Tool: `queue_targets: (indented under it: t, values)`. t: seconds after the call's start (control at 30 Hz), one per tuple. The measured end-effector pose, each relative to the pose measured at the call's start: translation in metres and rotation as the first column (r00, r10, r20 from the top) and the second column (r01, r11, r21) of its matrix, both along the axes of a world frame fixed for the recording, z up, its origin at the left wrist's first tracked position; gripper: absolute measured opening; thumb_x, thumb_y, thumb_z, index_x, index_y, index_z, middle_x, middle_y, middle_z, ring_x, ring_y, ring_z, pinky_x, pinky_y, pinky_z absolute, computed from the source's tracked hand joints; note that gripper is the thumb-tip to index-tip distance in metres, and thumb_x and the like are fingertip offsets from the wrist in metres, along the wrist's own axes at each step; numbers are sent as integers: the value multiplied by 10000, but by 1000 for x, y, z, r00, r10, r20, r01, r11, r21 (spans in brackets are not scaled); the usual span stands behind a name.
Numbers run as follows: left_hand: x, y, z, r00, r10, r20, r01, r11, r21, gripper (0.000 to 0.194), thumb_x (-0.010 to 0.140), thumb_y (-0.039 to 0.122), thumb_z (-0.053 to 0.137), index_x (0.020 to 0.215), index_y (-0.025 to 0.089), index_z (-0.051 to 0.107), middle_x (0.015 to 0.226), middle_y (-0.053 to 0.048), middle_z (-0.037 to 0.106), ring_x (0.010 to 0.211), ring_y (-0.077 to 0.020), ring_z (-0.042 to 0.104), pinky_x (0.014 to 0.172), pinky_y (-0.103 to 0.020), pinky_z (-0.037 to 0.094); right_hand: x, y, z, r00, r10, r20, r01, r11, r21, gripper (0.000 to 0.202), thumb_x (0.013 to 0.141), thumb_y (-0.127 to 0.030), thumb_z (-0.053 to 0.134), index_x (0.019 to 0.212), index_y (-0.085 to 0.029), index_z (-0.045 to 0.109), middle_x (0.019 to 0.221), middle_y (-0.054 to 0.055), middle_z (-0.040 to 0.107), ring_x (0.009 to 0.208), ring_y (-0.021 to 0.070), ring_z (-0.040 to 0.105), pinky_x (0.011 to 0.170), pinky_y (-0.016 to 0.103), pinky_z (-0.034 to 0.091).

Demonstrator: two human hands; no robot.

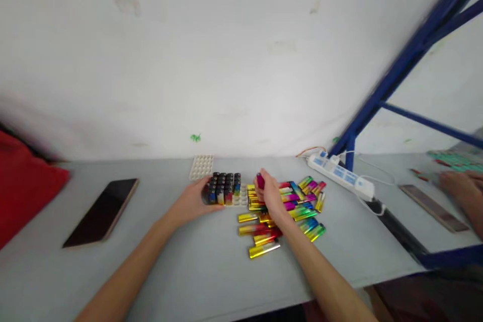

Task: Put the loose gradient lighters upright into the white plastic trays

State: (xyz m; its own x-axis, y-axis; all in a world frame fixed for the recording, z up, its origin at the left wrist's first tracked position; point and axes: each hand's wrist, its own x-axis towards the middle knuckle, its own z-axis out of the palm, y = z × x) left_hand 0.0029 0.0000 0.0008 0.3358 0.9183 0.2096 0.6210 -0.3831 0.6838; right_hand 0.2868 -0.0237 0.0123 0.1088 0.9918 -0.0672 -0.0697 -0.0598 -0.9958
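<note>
A white holed tray (241,196) lies on the table, and several black-topped lighters (225,183) stand upright in its left part. My left hand (194,195) is closed around the left end of this group, thumb along the near side and fingers behind. Just right of the tray, my right hand (269,191) is closed on a magenta lighter (260,181), held upright with its dark end up. Under and around that hand lies a loose pile of shiny lighters (264,250) in gold, red, blue, green and purple. My right fingers partly hide the pile.
A second white holed tray (202,167) lies near the wall. A phone (101,214) and red cloth (30,183) are at left. A power strip (341,175) and blue metal frame (377,95) stand right. Beyond are another person's hand (458,188) and another phone (433,208).
</note>
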Motion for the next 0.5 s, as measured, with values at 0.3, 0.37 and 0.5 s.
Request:
queue_targets:
  t: [0.3,0.37,0.5]
  values:
    - [-1,2,1,1000,-9,-1,9,1000,-7,926,632,670,1026,1417,246,774,1503,-164,842,1407,-472,788,1266,-578,606,1,-6,0,993,-3,121,0,1000,23,599,1041,-759,536,658,-299,525,522,-49,357,519,180,406,506,316,294]
    - [-2,2,1,1000,-6,-3,6,1000,-8,878,635,654,1025,1382,259,786,1475,-146,857,1379,-464,803,1255,-566,614,0,-7,-1,990,9,138,-15,999,39,627,1049,-788,513,659,-297,522,533,-46,370,526,180,405,512,322,301]
    - [-3,2,2,1000,-9,8,9,1000,-1,900,645,670,1014,1398,235,781,1456,-151,863,1351,-468,812,1242,-588,622,-1,-9,-1,985,66,160,-82,992,93,773,1055,-942,403,703,-276,575,562,-45,413,517,169,392,509,328,318]
